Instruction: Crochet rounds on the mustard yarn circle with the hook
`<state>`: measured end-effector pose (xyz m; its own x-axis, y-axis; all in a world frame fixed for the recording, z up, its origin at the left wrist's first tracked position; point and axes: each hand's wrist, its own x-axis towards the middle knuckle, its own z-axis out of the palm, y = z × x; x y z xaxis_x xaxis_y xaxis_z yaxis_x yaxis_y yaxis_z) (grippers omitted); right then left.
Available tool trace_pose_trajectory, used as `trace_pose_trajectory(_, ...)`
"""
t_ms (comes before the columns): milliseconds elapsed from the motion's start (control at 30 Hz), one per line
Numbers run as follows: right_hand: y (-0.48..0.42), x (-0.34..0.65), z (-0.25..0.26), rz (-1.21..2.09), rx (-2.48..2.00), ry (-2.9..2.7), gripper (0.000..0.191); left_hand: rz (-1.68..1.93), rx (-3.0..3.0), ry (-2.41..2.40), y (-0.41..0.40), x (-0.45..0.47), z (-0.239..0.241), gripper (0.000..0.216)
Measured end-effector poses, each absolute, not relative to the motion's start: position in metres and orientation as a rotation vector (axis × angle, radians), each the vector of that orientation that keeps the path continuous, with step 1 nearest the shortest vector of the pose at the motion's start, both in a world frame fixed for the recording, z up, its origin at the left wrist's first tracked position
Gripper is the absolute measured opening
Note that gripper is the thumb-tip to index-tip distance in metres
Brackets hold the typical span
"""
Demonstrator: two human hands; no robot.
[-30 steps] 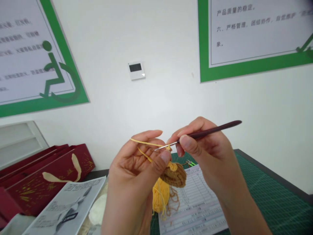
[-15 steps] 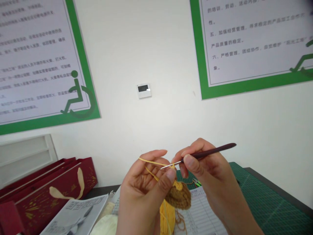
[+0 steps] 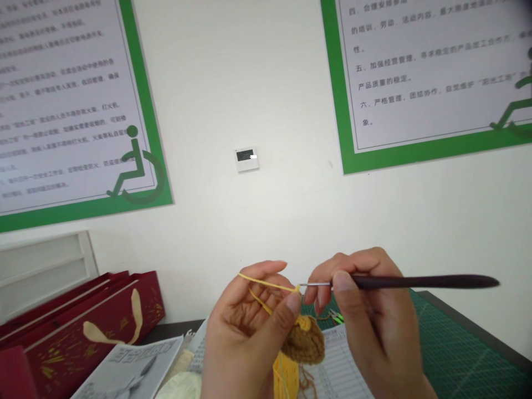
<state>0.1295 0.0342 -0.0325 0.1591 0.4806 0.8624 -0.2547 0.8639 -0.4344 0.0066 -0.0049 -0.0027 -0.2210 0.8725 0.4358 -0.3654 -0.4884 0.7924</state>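
My left hand point(image 3: 249, 321) pinches a brown and yellow crochet piece point(image 3: 305, 338) between thumb and fingers. Yellow yarn point(image 3: 266, 282) runs over its raised index finger to a small loop at the top of the piece. My right hand point(image 3: 369, 310) is closed on a crochet hook point(image 3: 424, 282) with a dark handle, held nearly level. The metal tip of the hook meets the yellow loop just right of my left thumb. Below the piece, a yellow yarn ball point(image 3: 286, 377) is partly hidden by my left hand.
Dark red gift bags point(image 3: 103, 327) stand at the left, beside a printed booklet point(image 3: 128, 371). A pale round bundle point(image 3: 180, 387) lies near the front. Under my hands are a printed sheet point(image 3: 332, 360) and a green cutting mat point(image 3: 457, 338). Green-handled snips point(image 3: 336, 317) lie behind.
My right hand has moved right, drawing the hook back so its tip sits at the loop. The handle has swung from slanting upward to nearly level. My left hand keeps its grip.
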Motion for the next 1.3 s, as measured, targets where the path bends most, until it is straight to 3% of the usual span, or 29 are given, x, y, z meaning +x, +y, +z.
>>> trace_pose_trajectory(167,0.0322,0.1255,-0.0297,0.693,-0.016,-1.261,0.019,1.841,1.167,0.711,-0.0023,0.0037,-0.0052,0.035)
trace_pose_trajectory(500,0.0343,0.1249,-0.0322,0.738,0.027,-1.288,0.017,1.823,1.176,0.751,-0.0062,0.0069,-0.0014,0.054)
trace_pose_trajectory(1300,0.0317,0.1249,-0.0309,0.645,-0.015,-1.327,0.013,1.879,1.221,0.803,-0.0088,0.0101,0.0014,0.066)
